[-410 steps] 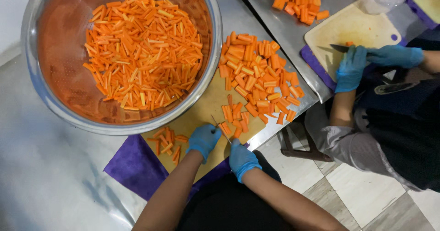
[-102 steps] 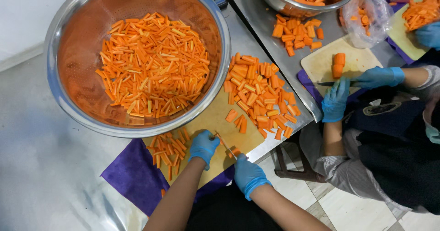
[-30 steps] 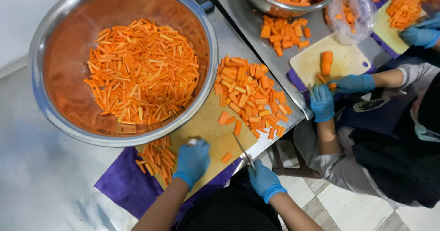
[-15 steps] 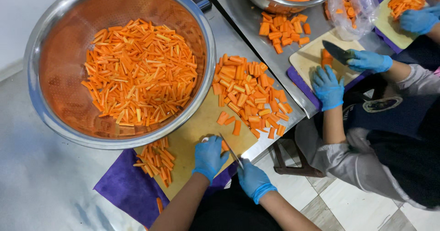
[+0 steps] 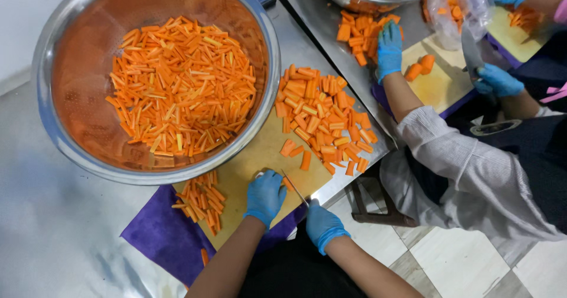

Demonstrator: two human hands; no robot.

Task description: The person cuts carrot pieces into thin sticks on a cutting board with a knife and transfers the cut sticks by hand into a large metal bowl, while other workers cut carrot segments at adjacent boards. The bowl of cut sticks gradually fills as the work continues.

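Carrot piece (image 5: pixel 287 183) is pinned under the blue-gloved left hand (image 5: pixel 265 195) for steadiness; beside it, a thin steel knife (image 5: pixel 295 188) is gripped by the right hand (image 5: pixel 322 225).

The left hand (image 5: pixel 265 195) presses a carrot piece (image 5: pixel 287 184) on the cutting board (image 5: pixel 260 156); the right hand (image 5: pixel 322 225) holds a knife (image 5: pixel 294 188).

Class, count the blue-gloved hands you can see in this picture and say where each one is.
4: left hand and right hand at the near cutting board; two co-worker's gloved hands at the far board. A fifth glove shows top right.
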